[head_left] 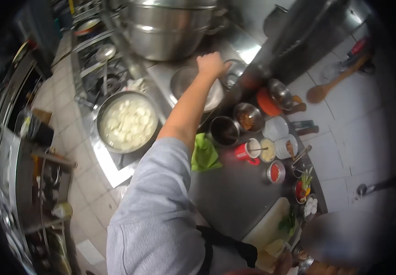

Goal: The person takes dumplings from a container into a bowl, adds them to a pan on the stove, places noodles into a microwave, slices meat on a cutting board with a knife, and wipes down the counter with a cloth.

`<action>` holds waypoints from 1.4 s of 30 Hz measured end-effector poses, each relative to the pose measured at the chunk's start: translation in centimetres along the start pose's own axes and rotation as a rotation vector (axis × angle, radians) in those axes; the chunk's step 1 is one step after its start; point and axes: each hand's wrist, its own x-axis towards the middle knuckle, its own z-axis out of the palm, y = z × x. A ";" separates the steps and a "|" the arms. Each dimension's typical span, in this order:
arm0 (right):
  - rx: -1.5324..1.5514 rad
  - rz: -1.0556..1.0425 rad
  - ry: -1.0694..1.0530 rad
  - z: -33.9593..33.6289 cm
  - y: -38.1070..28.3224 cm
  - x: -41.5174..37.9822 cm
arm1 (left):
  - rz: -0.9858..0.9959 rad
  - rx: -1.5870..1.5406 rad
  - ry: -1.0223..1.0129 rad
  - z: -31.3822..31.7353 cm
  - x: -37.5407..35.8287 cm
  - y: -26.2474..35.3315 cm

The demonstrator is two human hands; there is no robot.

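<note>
My left arm, in a grey sleeve, stretches forward across the stove edge. At its end my left hand point(212, 65) is closed, thumb to the right, above a round steel pan point(182, 82). What the fingers hold, if anything, is hidden. My forearm covers part of the pan. Just right of the hand sits a shiny metal bowl point(234, 71). To the left, a wide pot point(101, 126) on the burner holds white chunks point(131, 123) in pale liquid. A green cloth point(204, 153) lies beside my upper arm. I do not see my right hand.
A large stacked steel steamer point(170, 34) stands behind the stove. A ladle point(106, 53) lies over the burners. On the dark counter point(225, 197) are a red mug point(247, 151), several ingredient bowls and a cutting board point(269, 224). A blurred person point(344, 238) is at lower right.
</note>
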 end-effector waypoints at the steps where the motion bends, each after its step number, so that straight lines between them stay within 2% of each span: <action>1: 0.023 0.007 0.039 0.5 0.9 -0.5 | -0.003 -0.024 -0.167 1.0 1.2 0.2; 2: -0.035 -0.021 0.077 1.5 0.6 -1.2 | 0.022 -0.008 -0.204 1.6 1.6 0.7; 3: -0.094 -0.045 0.114 3.0 -0.5 -2.0 | 0.081 0.046 -0.081 4.4 2.7 0.1; 8: -0.116 -0.159 0.049 8.6 -5.9 -4.5 | 0.258 0.115 -0.139 6.2 4.5 -0.9; 10: -0.166 -0.071 0.067 10.9 -8.1 -4.8 | 0.363 0.132 -0.157 5.9 5.2 -2.0; 11: -0.127 -0.074 0.002 12.2 -9.6 -5.1 | 0.413 0.139 -0.157 5.1 5.6 -2.7; 13: -0.333 -0.154 -0.077 13.5 -10.4 -4.9 | 0.495 0.131 -0.171 2.9 7.2 -4.8; 14: -0.307 -0.035 -0.106 14.8 -12.7 -6.0 | 0.512 0.127 -0.183 0.9 7.6 -5.9; 16: -0.213 -0.238 -0.232 16.7 -11.3 -5.0 | 0.492 0.123 -0.214 -5.1 7.4 -9.1; 19: -0.189 -0.241 -0.522 20.6 -13.2 -5.7 | 0.290 0.172 -0.299 -15.2 1.1 -13.8; 20: -0.166 -0.403 -0.597 22.8 -12.9 -5.7 | 0.339 -0.027 -0.328 -15.7 -1.5 -18.6; 21: -0.149 -0.567 -0.672 25.0 -12.9 -5.9 | 0.448 -0.166 -0.214 -16.1 -8.2 -19.5; 22: -0.146 -0.609 -0.837 27.0 -13.4 -6.2 | 0.178 -0.107 -0.366 -15.6 -12.1 -21.5; 23: -0.130 -0.685 -0.902 29.4 -14.2 -7.0 | 0.310 -0.307 -0.343 -14.5 -18.9 -19.3; 24: -0.110 -0.760 -0.982 31.5 -15.0 -7.8 | 0.227 -0.171 -0.508 -16.4 -25.3 -11.2; 25: -0.155 -0.811 -1.040 33.7 -15.9 -8.4 | 0.162 -0.260 -0.675 -15.1 -28.5 -8.7; 26: -0.200 -0.867 -1.089 35.4 -16.6 -8.8 | 0.264 -0.314 -0.728 -12.8 -30.4 -8.1; 27: -0.201 -0.869 -1.085 36.1 -16.8 -9.2 | 0.186 -0.371 -0.703 -10.6 -32.0 -6.2; 28: -0.371 -1.016 -0.841 36.5 -17.0 -9.4 | 0.104 -0.500 -0.726 -9.2 -33.3 -3.8; 29: -0.534 -1.144 -0.586 36.4 -16.9 -9.7 | 0.121 -0.538 -0.726 -7.2 -33.2 -3.6; 30: -0.541 -1.139 -0.578 35.3 -16.7 -9.7 | 0.151 -0.629 -0.716 -4.0 -33.1 -4.9; 32: -0.355 -1.020 -0.381 30.8 -15.6 -9.2 | 0.262 -0.586 -0.824 -1.2 -32.9 -3.9; 34: -0.344 -0.994 -0.151 25.2 -11.9 -8.3 | 0.334 -0.503 -0.755 3.8 -32.1 -5.7; 36: -0.453 -0.803 0.016 17.6 -7.0 -8.4 | 0.279 -0.064 -0.801 0.1 -32.1 -1.2; 37: -0.569 -0.639 0.091 13.3 -4.2 -9.3 | 0.456 -0.048 -0.581 -0.4 -32.0 -1.1; 38: -0.589 -0.440 0.171 8.9 -2.9 -10.8 | 0.533 -0.163 -0.420 -0.1 -31.4 -1.9; 39: -0.651 -0.456 0.433 4.4 0.1 -11.7 | 0.542 -0.180 -0.381 -2.2 -31.6 0.3; 40: -0.730 -0.141 0.663 0.1 1.4 -13.3 | 0.560 -0.186 -0.389 -3.3 -31.7 1.9; 42: -0.491 0.147 1.151 -9.2 9.2 -13.9 | 0.612 -0.285 -0.389 -4.5 -32.6 5.4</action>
